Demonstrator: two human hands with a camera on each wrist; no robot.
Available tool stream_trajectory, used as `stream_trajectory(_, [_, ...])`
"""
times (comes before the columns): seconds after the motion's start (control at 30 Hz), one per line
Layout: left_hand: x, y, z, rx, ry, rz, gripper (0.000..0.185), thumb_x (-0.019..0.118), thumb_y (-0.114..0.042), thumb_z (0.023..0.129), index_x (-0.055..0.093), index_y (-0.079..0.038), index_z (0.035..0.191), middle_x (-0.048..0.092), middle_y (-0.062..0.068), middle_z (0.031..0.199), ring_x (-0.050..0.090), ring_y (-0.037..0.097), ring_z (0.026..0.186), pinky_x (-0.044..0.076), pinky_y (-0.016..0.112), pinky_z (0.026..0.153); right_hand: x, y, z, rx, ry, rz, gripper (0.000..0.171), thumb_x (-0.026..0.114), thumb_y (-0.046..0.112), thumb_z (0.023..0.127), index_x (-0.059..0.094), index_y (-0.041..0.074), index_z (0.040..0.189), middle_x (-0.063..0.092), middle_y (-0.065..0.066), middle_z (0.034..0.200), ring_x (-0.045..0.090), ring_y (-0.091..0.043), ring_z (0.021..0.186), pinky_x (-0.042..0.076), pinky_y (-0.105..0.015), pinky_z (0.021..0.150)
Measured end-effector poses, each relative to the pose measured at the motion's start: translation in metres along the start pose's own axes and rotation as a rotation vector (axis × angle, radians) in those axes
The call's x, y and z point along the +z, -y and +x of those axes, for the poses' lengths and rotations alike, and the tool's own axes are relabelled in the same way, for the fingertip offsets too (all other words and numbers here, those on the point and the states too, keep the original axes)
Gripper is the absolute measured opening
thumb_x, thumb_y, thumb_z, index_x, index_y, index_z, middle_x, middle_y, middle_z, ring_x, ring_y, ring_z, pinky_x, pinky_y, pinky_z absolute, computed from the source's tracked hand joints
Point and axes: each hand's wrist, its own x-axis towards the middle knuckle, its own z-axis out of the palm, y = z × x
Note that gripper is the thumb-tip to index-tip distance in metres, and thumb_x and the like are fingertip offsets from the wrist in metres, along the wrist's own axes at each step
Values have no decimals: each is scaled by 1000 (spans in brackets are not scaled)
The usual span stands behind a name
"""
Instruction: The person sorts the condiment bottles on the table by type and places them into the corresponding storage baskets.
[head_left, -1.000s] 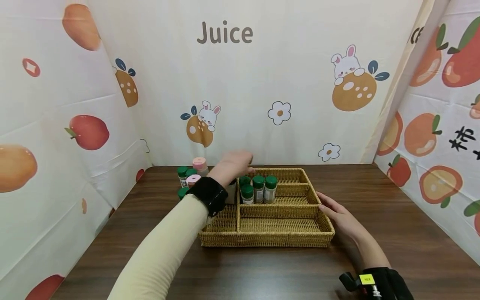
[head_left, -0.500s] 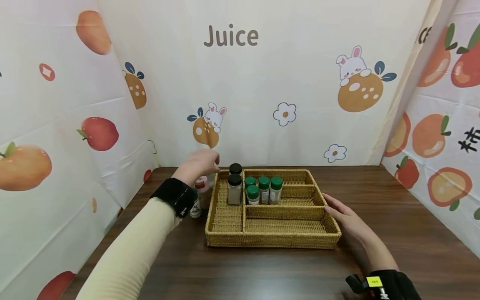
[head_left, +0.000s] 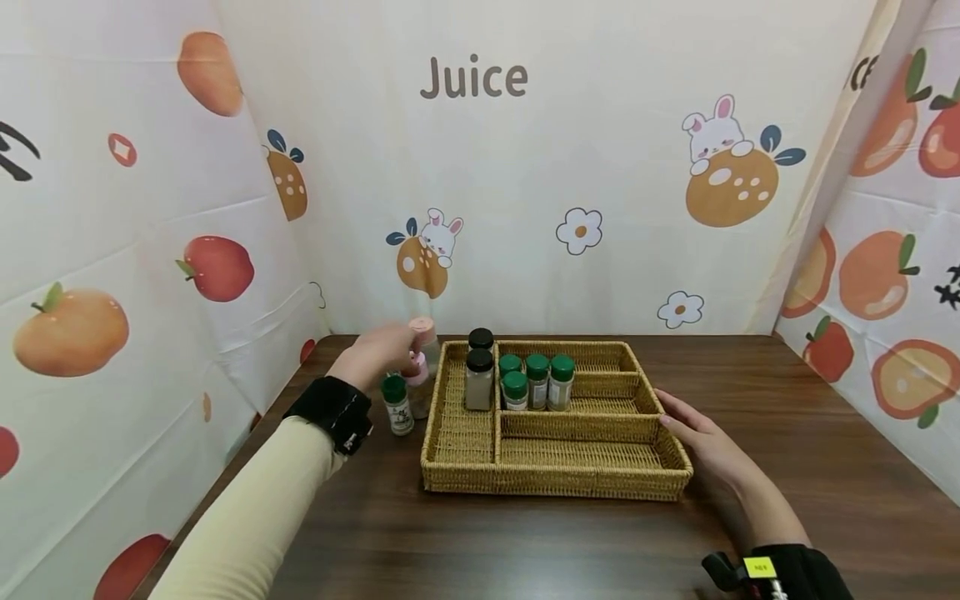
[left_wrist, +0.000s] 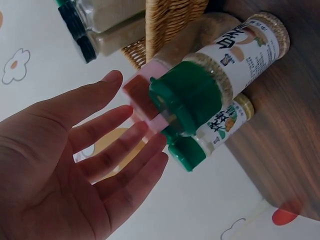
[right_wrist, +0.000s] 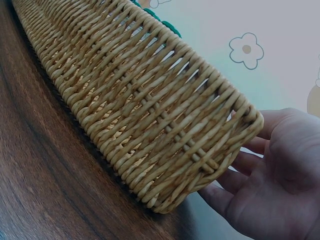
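A wicker basket with several compartments stands on the dark wooden table. Two black-capped jars sit in its left compartment, and several green-capped jars in the back middle one. Left of the basket, on the table, stand a green-capped jar and two pink-capped jars. My left hand hovers open right by those jars, fingers straight, holding nothing. With flat fingers, my right hand rests against the basket's right wall.
Printed cloth walls close in the table on the left, back and right. The front and right compartments of the basket hold nothing. Bare table lies to the right of and in front of the basket.
My left hand has drawn back from over the basket to the jars on its left. The two black-capped jars, hidden before, now show in the left compartment. The right hand stays put.
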Motion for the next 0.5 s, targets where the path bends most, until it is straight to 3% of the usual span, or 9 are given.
stream_trajectory(0.07, [3, 1, 4, 28, -15, 74, 9, 62, -7, 87, 54, -12, 86, 52, 8, 89, 48, 21, 77, 36, 31, 70, 0, -1, 0, -6, 1, 5, 66, 42, 38, 107, 17, 7, 160, 17, -26, 163, 33, -29, 145, 44, -28, 96])
stream_trajectory(0.13, [5, 1, 7, 44, -31, 138, 13, 65, -11, 88, 54, -13, 82, 52, 8, 87, 49, 20, 75, 37, 30, 68, 0, -2, 0, -18, 5, 20, 65, 42, 36, 107, 17, 5, 159, 17, -27, 163, 41, -6, 136, 44, -21, 93])
stream_trajectory(0.23, [8, 0, 12, 55, -67, 245, 18, 67, -18, 90, 54, -13, 78, 56, 8, 89, 51, 20, 74, 38, 30, 66, 0, -4, 1, -45, 18, 54, 65, 41, 34, 108, 16, 3, 159, 16, -29, 162, 39, 21, 114, 45, -14, 88])
stream_trajectory(0.37, [11, -3, 13, 23, -95, 292, 13, 61, -22, 97, 62, -9, 95, 60, 11, 95, 52, 21, 76, 39, 33, 66, 0, -4, 1, -59, 21, 80, 66, 42, 32, 108, 15, 1, 158, 15, -30, 162, 39, 26, 108, 44, -13, 87])
stream_trajectory(0.5, [15, -7, 12, -30, -128, 290, 25, 60, -25, 98, 61, -6, 115, 62, 12, 97, 54, 22, 77, 40, 33, 65, 0, -3, 0, -49, 14, 81, 66, 42, 33, 107, 15, 1, 159, 15, -29, 162, 38, 26, 109, 43, -12, 87])
